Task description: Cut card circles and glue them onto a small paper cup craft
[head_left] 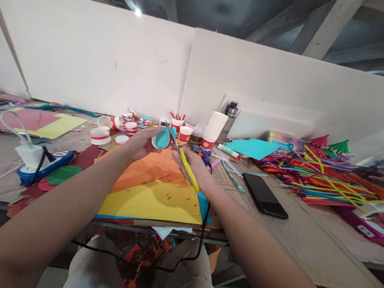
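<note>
My left hand (143, 143) is closed on a short cut paper cup (156, 142) whose round end is turned toward me. A turquoise paper disc (162, 138) covers that end, and a bit of turquoise paper stands out at its right side. In my right hand (193, 163) is a pair of scissors with yellow handles (189, 170). Their blades point up and to the left, close beside the cup's right edge; whether they touch the paper I cannot tell. Below both hands lie orange paper (138, 172) and yellow paper (150, 206) sprinkled with small scraps.
Several cut cups (100, 135) stand at the back left, near a stack of paper cups (214, 127). A phone (264, 196) and many pipe cleaners (326, 178) lie to the right. A blue power strip (45, 168) sits left. A black cable (177, 264) hangs over my lap.
</note>
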Available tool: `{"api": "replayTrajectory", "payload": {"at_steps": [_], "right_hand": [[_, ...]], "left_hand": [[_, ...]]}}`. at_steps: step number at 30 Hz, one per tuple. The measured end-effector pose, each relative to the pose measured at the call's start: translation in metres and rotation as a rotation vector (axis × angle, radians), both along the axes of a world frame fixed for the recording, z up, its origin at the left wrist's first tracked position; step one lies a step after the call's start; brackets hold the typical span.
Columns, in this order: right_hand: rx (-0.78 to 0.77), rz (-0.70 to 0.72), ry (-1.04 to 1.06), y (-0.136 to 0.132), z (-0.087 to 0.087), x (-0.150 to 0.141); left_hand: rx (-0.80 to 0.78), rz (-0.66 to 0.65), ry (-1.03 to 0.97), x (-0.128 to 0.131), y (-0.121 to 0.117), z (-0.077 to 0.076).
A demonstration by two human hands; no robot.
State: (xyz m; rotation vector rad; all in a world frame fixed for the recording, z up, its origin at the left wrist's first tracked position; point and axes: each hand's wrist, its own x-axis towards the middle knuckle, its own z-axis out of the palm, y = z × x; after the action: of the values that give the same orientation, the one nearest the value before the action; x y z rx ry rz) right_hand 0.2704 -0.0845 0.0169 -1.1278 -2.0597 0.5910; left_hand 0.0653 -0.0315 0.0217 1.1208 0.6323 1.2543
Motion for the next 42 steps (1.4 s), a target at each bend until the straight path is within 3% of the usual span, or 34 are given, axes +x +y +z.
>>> {"api": "replayTrajectory", "payload": {"at_steps": [23,42], "right_hand": [[0.059,-0.02,-0.092,0.0005,0.0002,0.0002],[-0.081,0.009,0.002,0.0026,-0.0043,-0.0008]], "left_hand": [[0.04,0.026,0.087,-0.0065,0.0067,-0.0022],[0.055,0.032,0.149,-0.0063,0.0058,-0.001]]}}
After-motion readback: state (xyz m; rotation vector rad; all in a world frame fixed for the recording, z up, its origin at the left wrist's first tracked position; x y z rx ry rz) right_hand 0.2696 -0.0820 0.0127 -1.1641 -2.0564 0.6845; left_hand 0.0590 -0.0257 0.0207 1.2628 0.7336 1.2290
